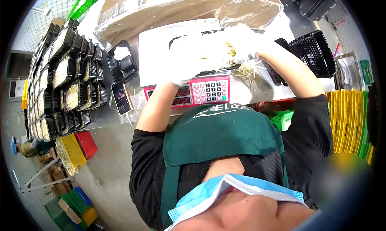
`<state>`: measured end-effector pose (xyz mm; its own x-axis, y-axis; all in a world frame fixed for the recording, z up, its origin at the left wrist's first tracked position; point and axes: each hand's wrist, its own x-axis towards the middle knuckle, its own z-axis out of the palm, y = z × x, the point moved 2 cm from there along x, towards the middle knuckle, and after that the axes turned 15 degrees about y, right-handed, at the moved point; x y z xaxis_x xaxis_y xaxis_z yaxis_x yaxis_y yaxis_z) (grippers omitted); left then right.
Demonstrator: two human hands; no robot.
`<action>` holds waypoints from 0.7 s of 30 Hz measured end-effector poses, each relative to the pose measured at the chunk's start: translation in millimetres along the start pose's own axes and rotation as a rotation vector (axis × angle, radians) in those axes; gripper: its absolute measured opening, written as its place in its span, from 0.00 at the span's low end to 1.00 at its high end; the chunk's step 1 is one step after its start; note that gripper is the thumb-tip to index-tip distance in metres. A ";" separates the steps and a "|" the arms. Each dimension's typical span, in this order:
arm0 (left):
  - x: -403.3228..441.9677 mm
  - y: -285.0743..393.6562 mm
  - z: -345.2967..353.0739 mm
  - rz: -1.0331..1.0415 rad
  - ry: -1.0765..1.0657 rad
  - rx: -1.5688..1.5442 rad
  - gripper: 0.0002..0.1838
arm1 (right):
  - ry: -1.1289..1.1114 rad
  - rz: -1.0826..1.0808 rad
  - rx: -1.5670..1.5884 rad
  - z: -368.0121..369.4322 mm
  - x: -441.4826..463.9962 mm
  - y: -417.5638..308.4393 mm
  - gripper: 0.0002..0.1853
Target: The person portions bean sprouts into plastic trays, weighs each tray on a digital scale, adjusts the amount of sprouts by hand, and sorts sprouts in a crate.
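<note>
A black plastic tray [209,73] rests on the white platform of a red-edged digital scale [188,93]. Pale contents fill it, washed out by glare, with some yellow strands [230,50] at the right end. My left hand [185,62], in a white glove, is at the tray's left side. On the right, my gloved right hand [244,44] is over the tray's end, close to the yellow strands. Bright light blurs both gloves into the pale contents, so I cannot make out the fingers. Loose thin strands [248,73] lie beside the scale.
Stacked filled black trays [72,96] crowd the left side. Nearer are a black tray with white contents [122,62] and a phone [121,98]. Nested black trays [313,54] stand right, above yellow crates [344,122]. A plastic-lined box [189,13] is behind the scale. Another person [32,147] is far left.
</note>
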<state>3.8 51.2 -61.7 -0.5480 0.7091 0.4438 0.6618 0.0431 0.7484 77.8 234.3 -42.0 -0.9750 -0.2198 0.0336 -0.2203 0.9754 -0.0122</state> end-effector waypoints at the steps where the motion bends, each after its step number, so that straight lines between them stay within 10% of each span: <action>1: 0.4 0.2 1.9 -0.016 -0.008 -0.023 0.24 | -0.001 -0.005 0.004 5.1 -4.6 -3.5 0.28; 6: 1.2 -14.1 16.3 -0.049 -0.004 -0.107 0.19 | 0.247 0.126 0.248 21.6 -8.9 -7.9 0.20; 12: -4.3 -16.9 18.6 -0.330 -0.020 -0.476 0.22 | 0.044 0.342 0.180 -2.1 -4.0 -3.6 0.20; 14: 2.0 -6.5 10.7 -0.073 -0.052 0.037 0.23 | 0.273 0.160 0.140 17.7 -29.5 31.5 0.20; 17: 2.2 2.4 7.9 -0.174 -0.023 -0.175 0.24 | 0.177 0.610 0.599 25.2 -95.8 86.6 0.19; 21: 16.0 27.7 -10.1 -0.192 -0.083 -0.091 0.28 | 0.592 0.805 0.864 41.7 -174.2 130.3 0.20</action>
<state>8.2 56.6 -29.0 -0.6129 0.7497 0.2498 0.4989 0.1220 0.8580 217.7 398.8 -91.1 -0.7295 0.6688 0.1436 0.2476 0.4538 -0.8560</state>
